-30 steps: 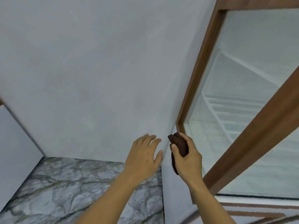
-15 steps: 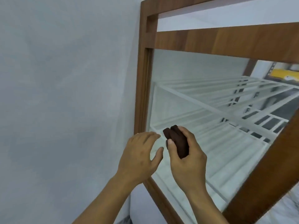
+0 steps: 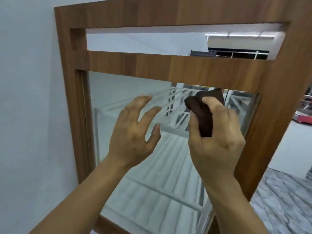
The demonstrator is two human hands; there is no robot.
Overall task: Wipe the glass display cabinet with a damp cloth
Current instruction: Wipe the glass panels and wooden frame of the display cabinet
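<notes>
A glass display cabinet with a brown wooden frame (image 3: 168,66) fills the view, its glass pane (image 3: 118,92) showing white slatted shelves behind. My right hand (image 3: 214,135) is shut on a bunched dark brown cloth (image 3: 202,108), held up in front of the upper right part of the pane, just below the wooden crossbar. My left hand (image 3: 135,130) hovers open beside it, fingers spread, in front of the glass; I cannot tell whether it touches the pane.
A pale wall (image 3: 28,98) runs along the cabinet's left side. Marbled grey floor (image 3: 283,205) shows at the lower right. Through the cabinet's upper opening a white air conditioner (image 3: 243,41) is visible. A red object (image 3: 303,118) lies far right.
The view has swung up and right from the wall and floor to the cabinet front. Both hands have risen toward the upper pane, the right one still gripping the cloth.
</notes>
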